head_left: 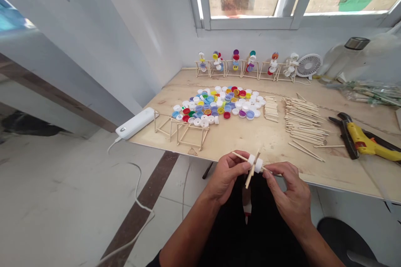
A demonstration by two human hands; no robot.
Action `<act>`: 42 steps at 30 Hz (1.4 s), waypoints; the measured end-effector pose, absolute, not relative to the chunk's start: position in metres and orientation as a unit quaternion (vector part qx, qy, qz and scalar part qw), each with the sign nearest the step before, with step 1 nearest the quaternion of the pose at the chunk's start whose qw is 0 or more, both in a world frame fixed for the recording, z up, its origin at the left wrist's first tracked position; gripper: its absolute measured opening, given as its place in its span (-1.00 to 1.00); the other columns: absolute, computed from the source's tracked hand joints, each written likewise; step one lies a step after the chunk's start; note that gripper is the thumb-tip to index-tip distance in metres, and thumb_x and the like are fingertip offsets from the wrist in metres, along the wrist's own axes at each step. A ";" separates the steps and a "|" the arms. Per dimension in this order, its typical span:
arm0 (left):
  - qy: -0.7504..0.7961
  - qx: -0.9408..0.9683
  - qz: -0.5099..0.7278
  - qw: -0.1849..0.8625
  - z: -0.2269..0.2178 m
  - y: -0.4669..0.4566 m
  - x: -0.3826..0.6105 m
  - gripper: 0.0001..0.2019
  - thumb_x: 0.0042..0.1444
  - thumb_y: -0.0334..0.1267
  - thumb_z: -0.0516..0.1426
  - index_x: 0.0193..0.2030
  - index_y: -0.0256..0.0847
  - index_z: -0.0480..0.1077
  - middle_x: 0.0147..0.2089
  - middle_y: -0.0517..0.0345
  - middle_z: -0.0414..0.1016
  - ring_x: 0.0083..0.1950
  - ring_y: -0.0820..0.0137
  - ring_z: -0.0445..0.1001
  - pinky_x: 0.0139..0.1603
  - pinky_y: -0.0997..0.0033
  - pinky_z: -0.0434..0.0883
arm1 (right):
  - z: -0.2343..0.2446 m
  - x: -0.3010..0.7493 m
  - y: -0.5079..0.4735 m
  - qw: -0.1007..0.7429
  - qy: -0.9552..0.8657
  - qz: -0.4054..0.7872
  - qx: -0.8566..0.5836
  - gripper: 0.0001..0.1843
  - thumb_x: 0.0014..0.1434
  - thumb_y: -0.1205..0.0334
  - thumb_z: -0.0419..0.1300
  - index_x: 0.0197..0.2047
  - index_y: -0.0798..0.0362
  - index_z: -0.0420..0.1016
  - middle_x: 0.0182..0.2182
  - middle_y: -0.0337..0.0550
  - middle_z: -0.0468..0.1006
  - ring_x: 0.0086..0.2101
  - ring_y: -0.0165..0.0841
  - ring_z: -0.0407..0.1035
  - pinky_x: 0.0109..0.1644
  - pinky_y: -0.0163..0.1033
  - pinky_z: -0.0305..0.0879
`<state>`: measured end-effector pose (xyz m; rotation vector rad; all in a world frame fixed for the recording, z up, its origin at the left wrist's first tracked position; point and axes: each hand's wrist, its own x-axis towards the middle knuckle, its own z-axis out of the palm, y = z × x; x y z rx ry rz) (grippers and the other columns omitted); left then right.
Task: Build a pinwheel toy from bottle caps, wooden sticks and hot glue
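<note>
Just over the table's near edge, my left hand (226, 178) pinches a small assembly of wooden sticks (249, 180) and white bottle caps (258, 165). The sticks cross at the middle, with one cap on each side of the crossing. My right hand (290, 192) has thumb and forefinger closed at the right end of the same assembly, by the stick tip. Two stick frames (189, 134) stand on the table to the left of my hands. Beyond them lies a spread of coloured bottle caps (227, 115).
Loose sticks (303, 121) and a short-stick pile (271, 108) lie right of the caps. A yellow glue gun (363, 138) rests at far right. Several finished cap-and-stick pieces (236, 61) line the wall beside a white fan (309, 66). A white power strip (138, 122) overhangs the left edge.
</note>
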<state>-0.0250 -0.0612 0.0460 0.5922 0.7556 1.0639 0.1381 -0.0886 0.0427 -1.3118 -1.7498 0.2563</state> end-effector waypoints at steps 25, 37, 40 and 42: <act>0.474 0.400 0.626 0.474 0.018 -0.086 -0.008 -0.50 -0.08 -0.28 0.30 0.04 -0.11 0.31 0.07 0.03 0.36 0.08 0.24 0.39 0.12 0.28 0.30 | 0.036 0.118 -0.090 0.509 -0.649 0.083 -0.560 -0.90 0.18 0.22 0.16 -0.36 0.01 0.45 -0.47 -0.23 0.53 -0.39 -0.34 0.41 -0.21 -0.16 0.28; 0.489 0.379 0.641 0.455 0.017 -0.075 -0.005 -0.66 -0.07 -0.23 0.30 -0.15 -0.17 0.37 -0.14 0.08 0.50 -0.10 0.31 0.50 -0.03 0.35 0.39 | 0.032 0.111 -0.095 0.514 -0.644 0.123 -0.553 -0.89 0.18 0.22 0.14 -0.36 0.01 0.44 -0.46 -0.21 0.53 -0.39 -0.34 0.40 -0.22 -0.15 0.30; 0.491 0.391 0.633 0.453 0.018 -0.072 -0.008 -0.68 -0.07 -0.24 0.30 -0.15 -0.17 0.39 -0.14 0.07 0.51 -0.08 0.30 0.49 -0.03 0.37 0.38 | 0.033 0.109 -0.096 0.513 -0.648 0.140 -0.545 -0.89 0.20 0.21 0.12 -0.34 0.01 0.43 -0.46 -0.18 0.53 -0.38 -0.33 0.40 -0.20 -0.13 0.30; 0.496 0.401 0.625 0.450 0.017 -0.071 -0.009 -0.68 -0.07 -0.24 0.30 -0.15 -0.18 0.40 -0.12 0.05 0.51 -0.07 0.30 0.48 -0.03 0.38 0.38 | 0.032 0.108 -0.096 0.514 -0.649 0.146 -0.542 -0.89 0.21 0.21 0.11 -0.32 0.02 0.42 -0.45 -0.17 0.53 -0.36 -0.33 0.40 -0.19 -0.13 0.30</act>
